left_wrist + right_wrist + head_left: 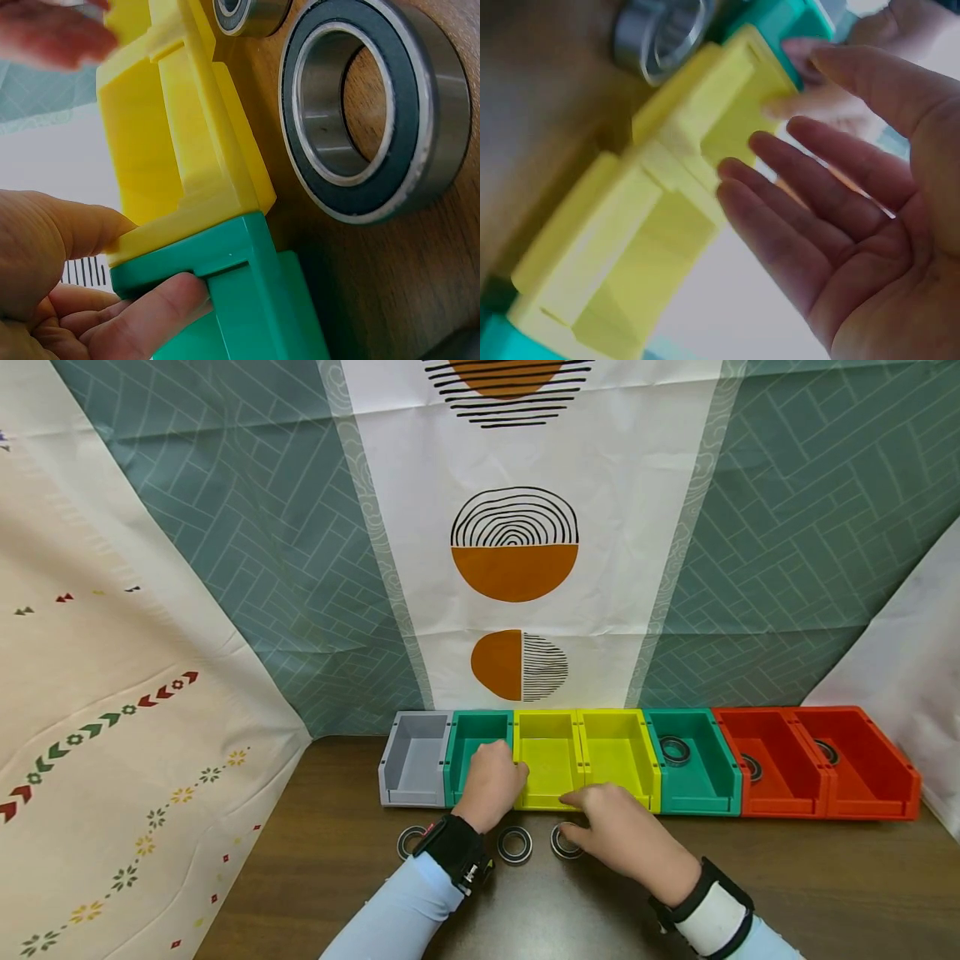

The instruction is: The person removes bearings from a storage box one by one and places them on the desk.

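My left hand (pixel 491 785) is at the front of the bin row, its thumb on the yellow bin (pixel 139 142) and a finger in the green bin (pixel 262 307), pinching their adjoining walls. Over the table before the yellow bins hovers my right hand (pixel 615 831), palm bare and fingers loosely extended in the right wrist view. Near it lies a ball bearing (pixel 557 847), partly covered by the hand in the head view. A second bearing (pixel 514 862) lies between the hands. Left of the left wrist is another bearing (pixel 402 843), partly hidden by the watch-like strap.
A grey bin (pixel 412 797) ends the row on the left. Rightward, a green bin (pixel 705 785) and two red bins (pixel 783 793) (pixel 870 806) each contain a bearing. Behind the row hangs a patterned cloth (pixel 375 610); the brown table (pixel 315 860) extends in front.
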The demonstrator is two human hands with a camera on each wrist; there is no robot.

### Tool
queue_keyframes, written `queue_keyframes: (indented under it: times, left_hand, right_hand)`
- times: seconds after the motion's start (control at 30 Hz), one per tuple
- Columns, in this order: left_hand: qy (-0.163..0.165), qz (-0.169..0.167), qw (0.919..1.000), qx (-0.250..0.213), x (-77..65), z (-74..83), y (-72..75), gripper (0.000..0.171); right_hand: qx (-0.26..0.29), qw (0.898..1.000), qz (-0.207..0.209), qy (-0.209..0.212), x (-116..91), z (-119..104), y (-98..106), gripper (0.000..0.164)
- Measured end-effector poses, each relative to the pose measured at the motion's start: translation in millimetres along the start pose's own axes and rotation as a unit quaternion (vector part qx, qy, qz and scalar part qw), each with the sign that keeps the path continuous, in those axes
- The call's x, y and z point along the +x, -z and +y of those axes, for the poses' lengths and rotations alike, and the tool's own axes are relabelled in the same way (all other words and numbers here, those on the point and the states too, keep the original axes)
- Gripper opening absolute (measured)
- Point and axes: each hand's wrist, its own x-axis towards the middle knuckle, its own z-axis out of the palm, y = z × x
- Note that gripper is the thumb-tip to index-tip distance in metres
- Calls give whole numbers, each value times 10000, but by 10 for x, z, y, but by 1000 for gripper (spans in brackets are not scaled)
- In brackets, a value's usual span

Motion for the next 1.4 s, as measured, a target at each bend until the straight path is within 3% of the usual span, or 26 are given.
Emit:
queue_keyframes:
  times: [0.2,0.4,0.6,0.93,1.4]
  left_hand:
    - [101,-76,9999,-83,0,-2,5,20]
    - [168,-112,9997,-100,8,-10,-6,20]
    - [216,-104,9997,-86,7,-6,-14,20]
    - [397,-207,9989,-104,10,2,-8,20]
    - [253,-125,9996,46,11,0,-10,20]
  right_hand:
    - [-221,9964,776,269,88,124,261,34]
    - [-454,9830,1720,462,128,346,467,37]
    - [-706,9722,2228,175,146,609,546,36]
    - [-587,9769,1998,-489,116,1088,454,39]
    - [-626,9847,1150,-1151,144,1389,325,41]
